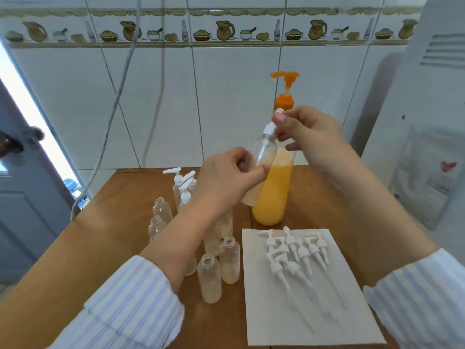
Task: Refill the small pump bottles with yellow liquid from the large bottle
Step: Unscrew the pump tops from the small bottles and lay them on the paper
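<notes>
My left hand (226, 175) grips a small clear pump bottle (264, 152), held tilted above the table. My right hand (307, 132) pinches the white pump cap (270, 128) at that bottle's neck. Right behind stands the large bottle (273, 197) with yellow liquid and an orange pump head (285, 76). Several uncapped small bottles (209, 279) stand on the wooden table (113, 227), some with a little pale liquid at the bottom. A few capped small bottles (180, 182) stand further back.
A white paper towel (327, 311) at the right front carries several loose white pump heads (293, 250) with dip tubes. A tiled wall rises behind the table, with cables (113, 117) hanging at the left. A white appliance (427, 122) stands at the right, a door (25, 185) at the left.
</notes>
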